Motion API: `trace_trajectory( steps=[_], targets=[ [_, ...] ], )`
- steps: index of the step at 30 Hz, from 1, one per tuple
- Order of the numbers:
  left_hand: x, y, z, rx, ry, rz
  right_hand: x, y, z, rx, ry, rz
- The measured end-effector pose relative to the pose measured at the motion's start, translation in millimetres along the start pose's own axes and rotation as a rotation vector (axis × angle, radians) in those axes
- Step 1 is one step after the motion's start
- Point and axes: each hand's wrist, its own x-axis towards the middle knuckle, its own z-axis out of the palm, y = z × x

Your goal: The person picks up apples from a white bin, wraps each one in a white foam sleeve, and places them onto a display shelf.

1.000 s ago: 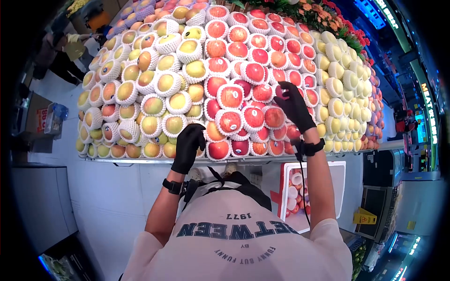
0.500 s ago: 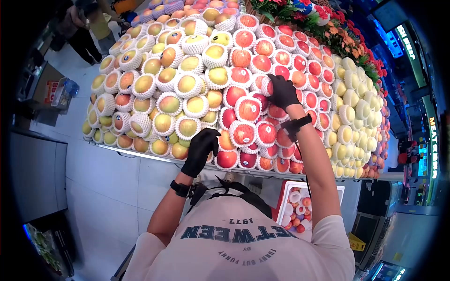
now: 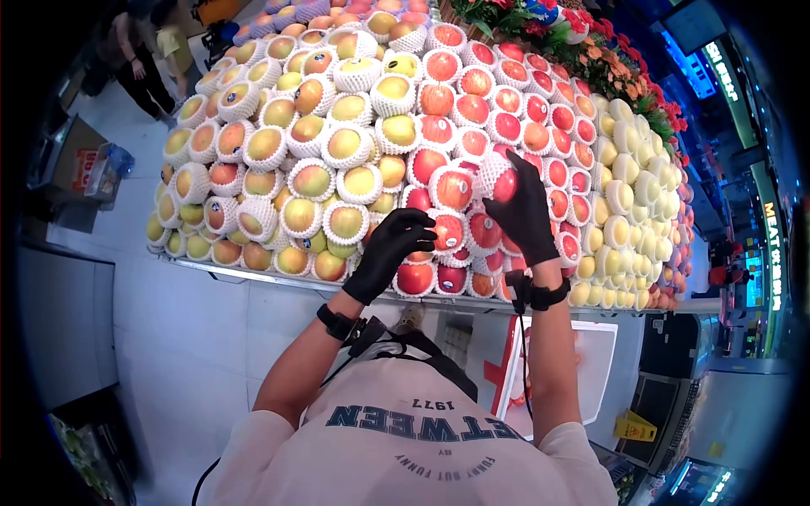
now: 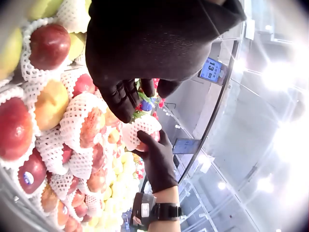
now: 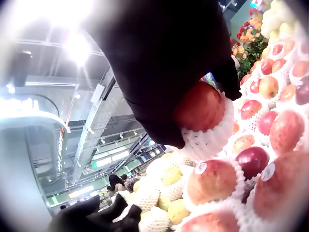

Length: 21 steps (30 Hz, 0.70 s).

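Observation:
In the head view my right hand (image 3: 525, 221), in a black glove, grips a red apple (image 3: 504, 185) wrapped in a white foam net (image 3: 487, 174). The right wrist view shows this apple (image 5: 202, 107) between thumb and fingers, raised above the other apples. My left hand (image 3: 390, 255), gloved too, hovers over the front of the pile with its fingers loosely bent and nothing in them. Close to its fingertips is a netted red apple (image 3: 447, 231) with a sticker. Rows of red apples in foam nets surround both hands.
Yellow-green netted fruit (image 3: 310, 181) fills the left of the sloped display, pale yellow netted fruit (image 3: 623, 201) the right. Flowers (image 3: 620, 72) line the back. A metal edge (image 3: 278, 282) runs along the front. On the floor stands a red-and-white box (image 3: 595, 371); people (image 3: 139, 63) stand far left.
My right hand reached up the pile to a netted apple and now holds it lifted, nearer to me. My left hand has shifted right, over the red apples.

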Motion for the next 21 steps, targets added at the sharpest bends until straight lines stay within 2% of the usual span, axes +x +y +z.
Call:
trace_trajectory(
  steps=[4,6,9,10,14,15,18,21],
  targets=[
    [9,5,19,-0.029,-0.092,-0.001,-31,-36,7,0.107,0.001,0.123],
    [11,6,28,-0.014,-0.089,-0.021,-39,-53,9,0.135,-0.002,0.099],
    [7,5,36,0.046,-0.091,-0.095,-53,-59,17,-0.013,-0.020,0.010],
    [6,0,36,0.048,-0.119,-0.031,-57,-61,20,-0.037,-0.012,-0.005],
    [-5,0,32,-0.060,0.015,-0.069,-71,-71,29,0.075,0.033,0.063],
    [-7,-2,30,-0.062,0.051,-0.074,-74,-74,31,0.163,0.050,0.134],
    [-9,-9,19,-0.020,0.094,0.015,-80,-77,37,0.185,0.094,0.183],
    [-13,-17,9,0.017,0.087,0.093,-81,-86,50,0.328,0.074,0.264]
  ],
)
